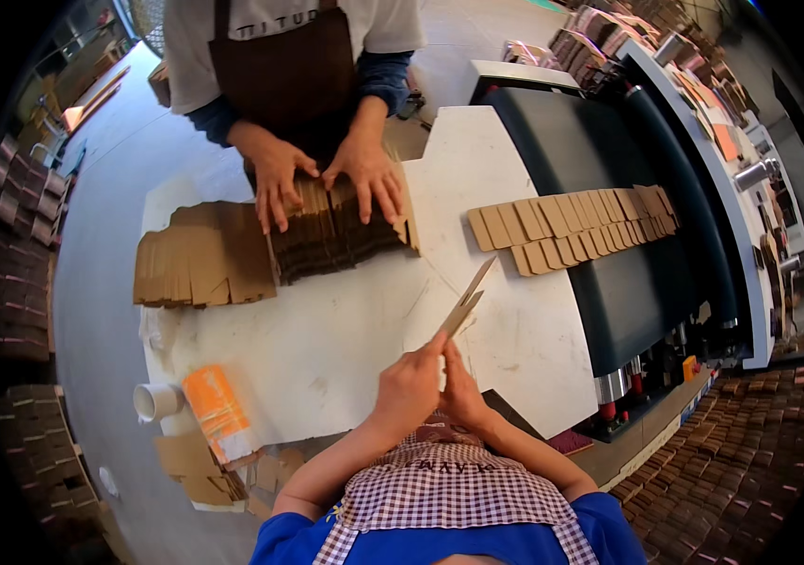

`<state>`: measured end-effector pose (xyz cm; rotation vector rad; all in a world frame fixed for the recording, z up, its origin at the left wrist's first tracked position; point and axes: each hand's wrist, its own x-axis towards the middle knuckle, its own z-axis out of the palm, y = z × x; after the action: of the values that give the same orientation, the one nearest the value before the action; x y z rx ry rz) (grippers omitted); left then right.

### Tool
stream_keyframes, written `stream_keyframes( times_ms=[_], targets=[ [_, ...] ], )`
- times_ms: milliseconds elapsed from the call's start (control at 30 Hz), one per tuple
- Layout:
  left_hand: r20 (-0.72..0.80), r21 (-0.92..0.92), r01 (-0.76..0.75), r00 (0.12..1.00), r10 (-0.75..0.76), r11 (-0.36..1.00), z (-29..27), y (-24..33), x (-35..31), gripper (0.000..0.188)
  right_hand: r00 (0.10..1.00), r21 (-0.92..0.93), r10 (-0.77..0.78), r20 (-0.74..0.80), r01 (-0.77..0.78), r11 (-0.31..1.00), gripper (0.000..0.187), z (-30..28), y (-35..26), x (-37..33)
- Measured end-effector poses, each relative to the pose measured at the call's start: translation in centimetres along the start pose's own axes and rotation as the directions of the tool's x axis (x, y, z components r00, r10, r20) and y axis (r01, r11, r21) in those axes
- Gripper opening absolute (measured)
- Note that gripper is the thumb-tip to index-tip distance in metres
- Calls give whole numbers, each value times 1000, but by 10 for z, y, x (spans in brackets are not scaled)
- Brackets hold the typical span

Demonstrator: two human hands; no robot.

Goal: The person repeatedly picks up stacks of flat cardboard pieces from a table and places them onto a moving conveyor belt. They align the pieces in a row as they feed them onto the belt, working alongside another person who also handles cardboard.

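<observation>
My left hand (410,384) and my right hand (462,384) meet near the front of the white table (355,377), both closed on the lower end of a few thin brown cardboard pieces (462,311). The pieces stand tilted up and to the right, their far tips slightly fanned apart. Farther right, two overlapping rows of small cardboard pieces (567,228) run from the tabletop onto a dark green conveyor belt (628,301). My fingertips are partly hidden behind the hands.
Across the table, a co-worker's two hands (327,188) press on a dark packed stack of cardboard (317,247). Left of it leans a lighter cardboard stack (204,259). An orange-and-white block (218,405) and a white roll (157,402) lie at the left edge. Piled stacks (722,461) stand at lower right.
</observation>
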<state>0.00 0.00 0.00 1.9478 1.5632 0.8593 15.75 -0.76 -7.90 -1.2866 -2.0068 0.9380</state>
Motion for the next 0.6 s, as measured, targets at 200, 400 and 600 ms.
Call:
stream_keyframes(
  times_ms=[200, 400, 600],
  targets=[
    [-82, -190, 222, 967, -241, 956, -34, -46, -5, 34, 958, 57, 207, 200, -223, 973, 77, -14, 4, 9],
    [-33, -594, 401, 854, -519, 698, -71, -136, -66, 33, 929, 89, 276, 248, -306, 948, 65, -31, 33, 12],
    [19, -583, 665, 585, -811, 467, -85, -213, -184, 40, 910, 114, 343, 233, -375, 920, 59, -56, 71, 12]
  ],
)
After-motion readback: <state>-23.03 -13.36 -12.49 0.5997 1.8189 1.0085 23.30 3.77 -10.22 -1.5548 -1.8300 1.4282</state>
